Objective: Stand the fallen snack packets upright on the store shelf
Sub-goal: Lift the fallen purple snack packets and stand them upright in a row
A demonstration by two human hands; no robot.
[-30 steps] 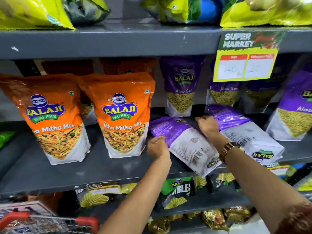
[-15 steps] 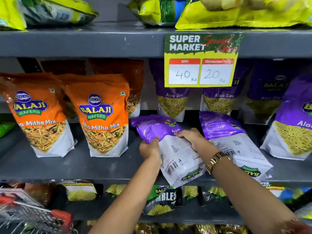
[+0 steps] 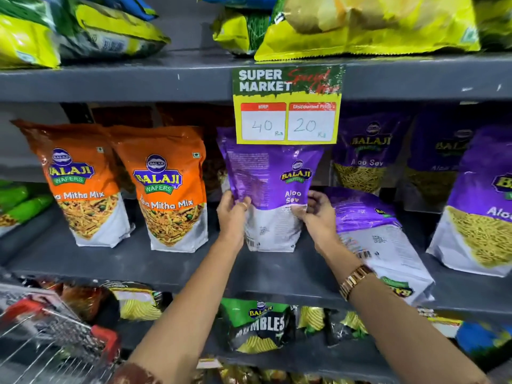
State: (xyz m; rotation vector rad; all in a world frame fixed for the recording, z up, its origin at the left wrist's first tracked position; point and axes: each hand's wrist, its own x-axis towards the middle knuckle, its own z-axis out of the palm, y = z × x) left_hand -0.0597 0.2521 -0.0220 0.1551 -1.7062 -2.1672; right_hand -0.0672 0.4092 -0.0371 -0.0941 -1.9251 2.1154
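On the grey metal middle shelf (image 3: 155, 261), an upright purple-and-white foil Aloo Sev packet (image 3: 273, 200) is gripped at both sides by left hand (image 3: 232, 217) and right hand (image 3: 318, 214); a second purple packet (image 3: 379, 239) is seen lying flat beside it.

Both hands (image 3: 274, 217) around upright purple Aloo Sev packet (image 3: 273, 187) on shelf (image 3: 166, 261)

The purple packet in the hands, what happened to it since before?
Both hands, left and right, raised the purple Aloo Sev packet from lying flat to upright on the grey shelf. The second fallen purple packet stayed lying down.
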